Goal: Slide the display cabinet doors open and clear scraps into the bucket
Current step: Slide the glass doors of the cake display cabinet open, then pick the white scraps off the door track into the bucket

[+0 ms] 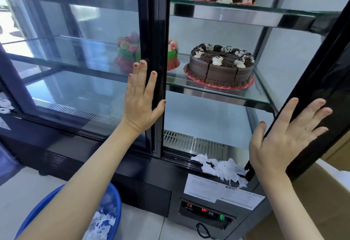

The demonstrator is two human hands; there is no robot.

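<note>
The left hand (141,97) lies flat on the door (151,21), fingers straight and slightly apart. Right of the door, the right hand (284,135) spreads its fingers wide. Scraps (219,167) lie near the door's foot.

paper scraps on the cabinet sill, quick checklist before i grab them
1. The sliding door clear of the paper scraps: ok, its edge stands left of them.
2. Hands free: ok, the left hand lies flat on the door, the right hand is spread on the right frame, both empty.
3. The bucket nearby: ok, on the floor, below left.
4. The chocolate cake out of the way: ok, on the shelf above.
5. More scraps behind the right hand: cannot tell.
</note>
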